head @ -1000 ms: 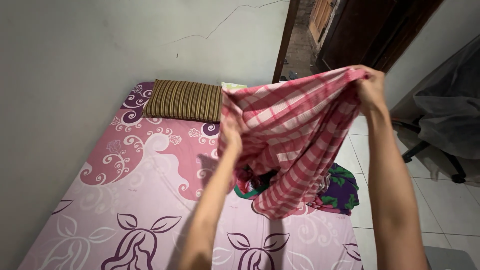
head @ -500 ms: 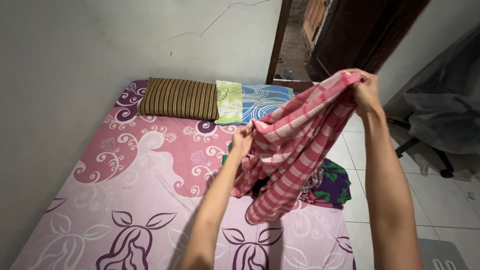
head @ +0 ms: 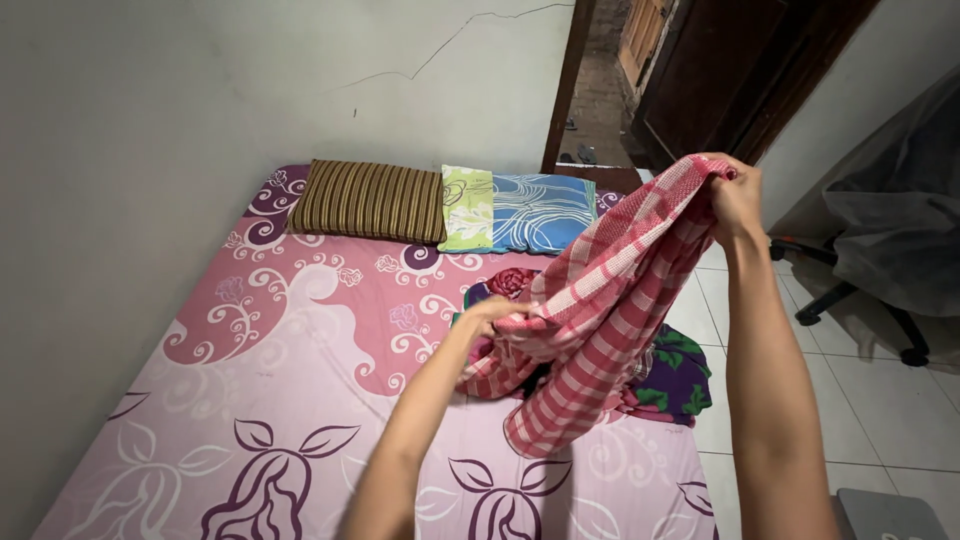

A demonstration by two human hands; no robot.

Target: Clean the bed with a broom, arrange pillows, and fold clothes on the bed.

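Right grip: my right hand (head: 738, 198) was clenched on the top edge of the red-and-white checked cloth (head: 600, 310), raised high over the right edge of the bed so the fabric could hang free.

Left grip: my left hand (head: 490, 318) was closed on a lower fold of the same cloth, held low above the middle of the bed, drawing that edge sideways, which I judged would take the slack out.

Cloth: it ran in a slant from the high hand to the low one, its loose end drooping to just above the pink floral sheet (head: 300, 340), clear of my arms.

Under the cloth: a heap of clothes (head: 675, 375), green, purple and red, lay by the right edge of the bed, partly hidden behind the hanging fabric; whether the cloth touched it I could not tell.

Head of the bed: a brown striped pillow (head: 367, 200) sat against the wall (head: 150, 120), and a green-and-blue pillow (head: 515, 210) lay just beside it, toward the far right corner.

Beyond the bed: white floor tiles (head: 880, 400) ran along the right edge, with a covered chair (head: 890, 220) standing well apart from the bed.
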